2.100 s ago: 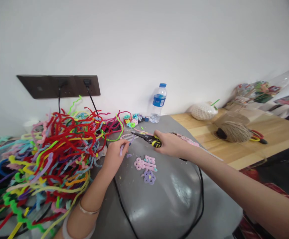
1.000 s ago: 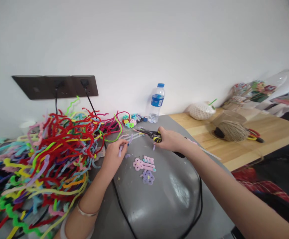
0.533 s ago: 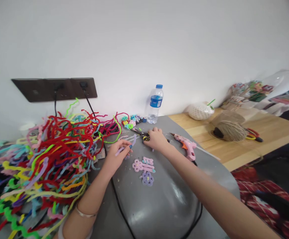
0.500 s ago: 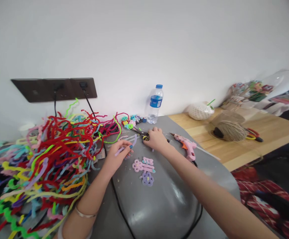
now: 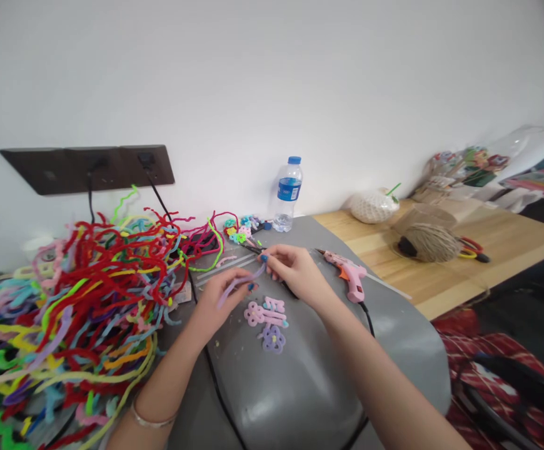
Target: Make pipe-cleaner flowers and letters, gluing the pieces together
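A light purple pipe cleaner (image 5: 232, 287) runs between my two hands above the grey table. My left hand (image 5: 222, 299) is closed on its lower part, with one end sticking out toward me. The fingers of my right hand (image 5: 287, 267) pinch its other end. Behind and under the right hand lie dark-handled pliers (image 5: 252, 248), partly hidden by it. Just nearer to me rest a pink pipe-cleaner flower shape (image 5: 256, 314), a small pink coiled piece (image 5: 274, 304) and a purple flower (image 5: 273, 339).
A big heap of coloured pipe cleaners (image 5: 107, 300) covers the left side. A pink glue gun (image 5: 347, 272) with a black cord lies at right. A water bottle (image 5: 287, 195) stands by the wall. Twine (image 5: 429, 242) sits on the wooden table (image 5: 501, 240).
My right hand has left the pliers and moved toward the left hand, taking the far end of the purple pipe cleaner. The view has shifted slightly.
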Tool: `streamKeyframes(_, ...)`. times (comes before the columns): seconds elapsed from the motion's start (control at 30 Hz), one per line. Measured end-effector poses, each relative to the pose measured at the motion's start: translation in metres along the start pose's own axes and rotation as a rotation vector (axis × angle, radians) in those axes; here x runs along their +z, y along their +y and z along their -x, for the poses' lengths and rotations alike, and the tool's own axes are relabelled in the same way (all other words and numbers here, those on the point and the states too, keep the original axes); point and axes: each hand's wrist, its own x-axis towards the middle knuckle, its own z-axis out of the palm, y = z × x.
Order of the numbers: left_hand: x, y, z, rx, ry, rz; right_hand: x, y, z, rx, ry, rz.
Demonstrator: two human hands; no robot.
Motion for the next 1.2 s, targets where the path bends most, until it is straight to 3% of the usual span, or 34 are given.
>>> streamKeyframes(0.1,-0.004,0.001,-0.001,0.016,-0.059,-0.049,-0.011,-0.004,0.008,-0.006,0.024,0.072)
streamKeyframes(0.23,-0.005,0.005,0.0,-0.019,-0.06,0.023,-0.023,-0.015,0.02,-0.171,-0.087,0.23)
streamKeyframes(0.33,-0.002,0.009,0.003,-0.11,-0.161,0.11,-0.024,-0.022,0.024,-0.282,-0.166,0.271)
streamKeyframes(0.47,0.004,0.012,0.007,-0.191,-0.256,0.239,-0.019,-0.028,0.027,-0.36,-0.161,0.24)
streamKeyframes(0.7,0.009,0.016,0.01,-0.209,-0.305,0.346,-0.01,-0.026,0.033,-0.239,-0.063,0.108)
streamKeyframes(0.93,0.008,0.01,0.008,-0.151,-0.192,0.257,-0.007,-0.022,0.038,-0.169,-0.062,0.084)
streamKeyframes(1.1,0.007,0.011,0.006,-0.238,-0.072,0.297,-0.007,-0.015,0.045,-0.079,0.002,-0.027)
streamKeyframes(1.2,0.009,0.015,0.008,-0.273,-0.17,0.348,-0.009,-0.011,0.049,-0.063,0.041,-0.071)
